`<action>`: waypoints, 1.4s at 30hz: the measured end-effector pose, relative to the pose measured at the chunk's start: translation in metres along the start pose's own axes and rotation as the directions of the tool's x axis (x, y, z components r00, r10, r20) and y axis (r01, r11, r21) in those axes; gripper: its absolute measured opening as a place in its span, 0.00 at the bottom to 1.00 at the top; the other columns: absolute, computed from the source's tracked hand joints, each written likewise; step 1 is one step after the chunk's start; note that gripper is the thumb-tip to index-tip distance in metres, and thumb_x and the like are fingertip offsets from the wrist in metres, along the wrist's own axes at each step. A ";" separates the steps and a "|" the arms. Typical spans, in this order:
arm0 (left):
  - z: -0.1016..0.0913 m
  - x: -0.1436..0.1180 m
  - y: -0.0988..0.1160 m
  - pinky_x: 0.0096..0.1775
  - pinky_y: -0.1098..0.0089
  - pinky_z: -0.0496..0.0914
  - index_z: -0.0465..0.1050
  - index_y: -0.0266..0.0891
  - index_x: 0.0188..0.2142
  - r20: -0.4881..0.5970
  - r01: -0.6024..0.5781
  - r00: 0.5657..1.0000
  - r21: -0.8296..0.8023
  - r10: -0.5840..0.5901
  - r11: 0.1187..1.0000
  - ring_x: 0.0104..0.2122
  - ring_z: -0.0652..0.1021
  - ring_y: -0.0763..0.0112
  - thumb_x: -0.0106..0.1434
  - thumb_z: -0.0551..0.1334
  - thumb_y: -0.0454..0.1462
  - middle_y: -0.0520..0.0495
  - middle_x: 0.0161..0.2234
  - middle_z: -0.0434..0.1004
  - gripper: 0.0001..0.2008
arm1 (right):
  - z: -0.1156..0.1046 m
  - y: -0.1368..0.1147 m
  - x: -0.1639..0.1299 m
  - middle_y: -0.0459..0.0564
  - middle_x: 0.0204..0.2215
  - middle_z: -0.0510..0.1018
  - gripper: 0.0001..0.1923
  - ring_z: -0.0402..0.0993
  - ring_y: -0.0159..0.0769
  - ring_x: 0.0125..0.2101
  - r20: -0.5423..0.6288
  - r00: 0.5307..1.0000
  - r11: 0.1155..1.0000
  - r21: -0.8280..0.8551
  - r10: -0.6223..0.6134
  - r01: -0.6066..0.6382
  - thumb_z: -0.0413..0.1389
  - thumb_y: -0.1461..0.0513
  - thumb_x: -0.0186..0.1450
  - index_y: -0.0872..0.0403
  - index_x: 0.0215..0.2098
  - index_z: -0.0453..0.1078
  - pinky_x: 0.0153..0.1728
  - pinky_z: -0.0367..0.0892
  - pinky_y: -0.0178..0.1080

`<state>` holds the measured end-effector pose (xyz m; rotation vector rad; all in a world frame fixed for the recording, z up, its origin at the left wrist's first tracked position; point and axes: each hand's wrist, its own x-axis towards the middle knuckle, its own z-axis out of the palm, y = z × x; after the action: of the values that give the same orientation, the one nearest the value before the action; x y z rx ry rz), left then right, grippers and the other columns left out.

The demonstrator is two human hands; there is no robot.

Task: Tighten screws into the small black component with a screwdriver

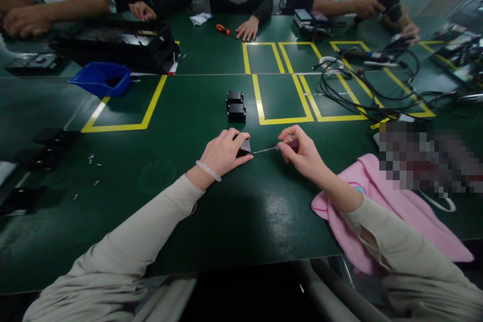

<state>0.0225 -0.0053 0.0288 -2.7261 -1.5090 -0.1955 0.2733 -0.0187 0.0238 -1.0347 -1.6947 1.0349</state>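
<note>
Head view shows the left hand (223, 152) clasping a black block (244, 147) on the near half of the table (260, 226), while the right hand (305, 155) pinches a screwdriver (293, 146) whose tip could skid leftward if the block shifts.

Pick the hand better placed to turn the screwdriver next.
Probably the right hand: it grips the screwdriver, whose tip is at the box; the left hand is busy holding that box.

Three black boxes (237, 112) mid-table, one dark-red screwdriver (293, 146), one blue bin (89, 78), perhaps five blurred screws (91, 161)
</note>
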 end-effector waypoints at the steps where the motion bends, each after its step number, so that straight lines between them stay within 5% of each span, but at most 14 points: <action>1: 0.000 0.000 0.000 0.43 0.63 0.73 0.66 0.40 0.60 -0.001 -0.001 1.000 -0.001 0.001 1.000 0.50 0.75 0.55 0.70 0.64 0.51 0.39 0.53 0.74 0.25 | 0.000 0.000 0.000 0.36 0.21 0.66 0.10 0.63 0.28 0.19 -0.011 1.000 1.000 -0.002 -0.006 0.006 0.59 0.55 0.71 0.50 0.43 0.63 0.24 0.58 0.36; 42: 0.001 0.000 -0.002 0.45 0.61 0.73 0.67 0.41 0.59 -0.017 -0.012 1.000 0.005 0.012 1.000 0.49 0.75 0.55 0.71 0.64 0.50 0.39 0.51 0.74 0.24 | 0.001 0.004 -0.003 0.40 0.24 0.68 0.13 0.65 0.30 0.23 -0.022 0.999 0.997 -0.070 -0.042 0.040 0.55 0.49 0.74 0.50 0.41 0.66 0.26 0.59 0.36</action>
<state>0.0215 -0.0041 0.0277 -2.7223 -1.4860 -0.2135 0.2735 -0.0206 0.0192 -1.0480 -1.7368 0.9396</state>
